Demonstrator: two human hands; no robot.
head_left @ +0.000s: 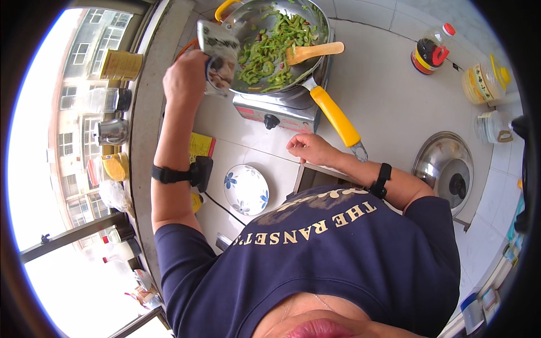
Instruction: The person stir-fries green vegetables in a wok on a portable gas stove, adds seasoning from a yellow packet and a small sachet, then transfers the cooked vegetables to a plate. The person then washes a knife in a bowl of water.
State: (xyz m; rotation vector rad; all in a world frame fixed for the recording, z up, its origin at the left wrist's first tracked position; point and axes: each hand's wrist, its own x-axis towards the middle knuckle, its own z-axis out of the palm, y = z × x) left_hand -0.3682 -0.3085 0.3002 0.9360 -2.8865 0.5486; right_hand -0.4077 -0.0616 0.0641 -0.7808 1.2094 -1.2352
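In my left hand is a partly clear plastic pouch, gripped at its side and tilted over the left rim of a steel wok. Sliced green vegetables with small red bits lie in the wok. A wooden spatula rests among them, its handle crossing the right rim. My right hand hovers near the counter's front edge with fingers curled together and nothing visible in them. It is left of the wok's yellow handle, not touching it. The pouch's mouth and contents are hard to make out.
The wok sits on a gas stove with a black knob. A flowered plate lies nearer me. At the right are a sauce bottle, a yellow-lidded jar and a steel lid. Several jars and tins line the left windowsill.
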